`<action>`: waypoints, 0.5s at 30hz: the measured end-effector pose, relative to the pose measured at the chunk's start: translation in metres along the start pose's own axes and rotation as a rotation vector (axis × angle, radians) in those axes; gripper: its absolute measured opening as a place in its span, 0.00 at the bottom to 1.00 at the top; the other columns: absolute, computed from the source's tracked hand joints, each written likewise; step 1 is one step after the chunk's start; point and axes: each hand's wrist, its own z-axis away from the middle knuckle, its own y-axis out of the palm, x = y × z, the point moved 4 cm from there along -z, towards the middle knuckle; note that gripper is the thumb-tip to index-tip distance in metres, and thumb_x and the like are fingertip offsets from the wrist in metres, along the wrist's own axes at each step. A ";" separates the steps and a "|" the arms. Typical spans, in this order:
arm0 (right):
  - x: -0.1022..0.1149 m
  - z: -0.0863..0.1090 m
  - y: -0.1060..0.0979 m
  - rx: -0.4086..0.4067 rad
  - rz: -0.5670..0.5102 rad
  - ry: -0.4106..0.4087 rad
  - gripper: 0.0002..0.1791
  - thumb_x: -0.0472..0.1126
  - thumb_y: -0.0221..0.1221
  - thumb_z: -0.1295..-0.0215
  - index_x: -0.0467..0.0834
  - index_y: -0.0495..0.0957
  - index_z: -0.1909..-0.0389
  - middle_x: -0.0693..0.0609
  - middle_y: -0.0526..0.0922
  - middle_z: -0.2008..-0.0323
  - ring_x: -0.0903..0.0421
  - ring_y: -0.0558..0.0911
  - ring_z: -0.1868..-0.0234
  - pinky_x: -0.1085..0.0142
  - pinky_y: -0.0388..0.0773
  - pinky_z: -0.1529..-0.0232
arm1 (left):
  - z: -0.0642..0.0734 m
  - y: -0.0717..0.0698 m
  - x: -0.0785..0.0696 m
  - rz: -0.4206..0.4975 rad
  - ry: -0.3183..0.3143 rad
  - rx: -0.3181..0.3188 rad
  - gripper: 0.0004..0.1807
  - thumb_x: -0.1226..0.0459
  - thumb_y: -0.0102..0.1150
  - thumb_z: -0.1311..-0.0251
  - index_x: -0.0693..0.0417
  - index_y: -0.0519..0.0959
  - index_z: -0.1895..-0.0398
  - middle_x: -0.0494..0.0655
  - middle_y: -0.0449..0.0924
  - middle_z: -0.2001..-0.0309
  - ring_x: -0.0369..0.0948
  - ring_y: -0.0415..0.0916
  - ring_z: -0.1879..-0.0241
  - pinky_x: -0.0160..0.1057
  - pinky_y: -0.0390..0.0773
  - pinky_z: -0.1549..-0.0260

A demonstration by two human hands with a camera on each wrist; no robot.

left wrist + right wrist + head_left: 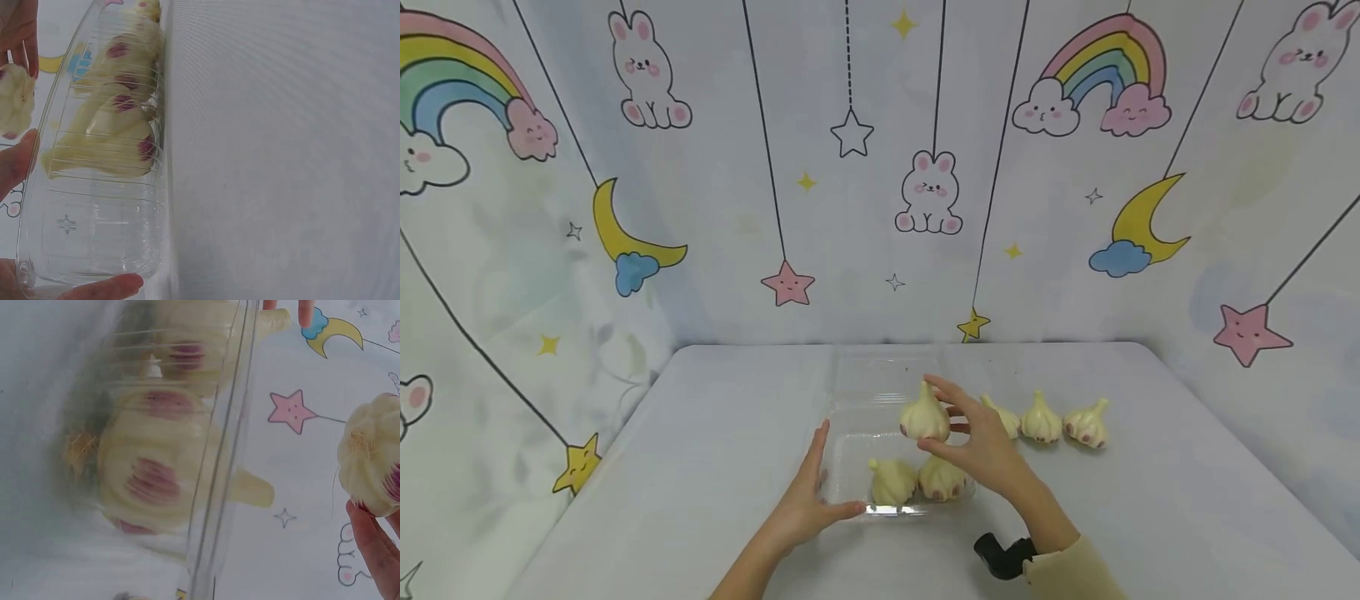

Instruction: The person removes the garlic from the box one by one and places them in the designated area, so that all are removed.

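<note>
My right hand [988, 442] pinches a garlic bulb [924, 415] between thumb and fingers, neck up, above the clear plastic box [850, 446]. Two other garlic bulbs [892, 482] sit inside the box along its near side. Purple patches on them show through the ribbed wall in both wrist views. With fingers extended, my left hand [805, 500] touches the box's near left corner, thumb at the front rim and fingers along the left side. At the right wrist view's edge, the held bulb [373, 456] shows its root end, apart from the box.
A row of garlic bulbs [1041, 418] lies on the white table [1150, 517] right of the box, one partly behind my right hand. The box's clear lid [880, 371] lies folded back at the far side. A cartoon-printed backdrop [722, 208] surrounds the table.
</note>
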 end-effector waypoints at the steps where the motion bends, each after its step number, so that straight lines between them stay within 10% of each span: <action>1: -0.001 0.001 -0.003 -0.009 0.000 0.000 0.42 0.43 0.69 0.52 0.60 0.61 0.36 0.44 0.74 0.45 0.49 0.78 0.54 0.59 0.79 0.57 | 0.000 0.000 0.000 0.001 0.000 0.000 0.65 0.61 0.74 0.63 0.45 0.35 0.28 0.64 0.28 0.30 0.70 0.46 0.38 0.63 0.57 0.44; 15: -0.022 0.018 -0.026 -0.068 0.015 0.050 0.41 0.44 0.69 0.51 0.63 0.60 0.36 0.39 0.73 0.45 0.47 0.79 0.56 0.55 0.79 0.60 | 0.001 -0.001 -0.003 0.023 0.002 0.011 0.64 0.63 0.74 0.61 0.41 0.34 0.28 0.63 0.26 0.30 0.70 0.45 0.38 0.63 0.56 0.43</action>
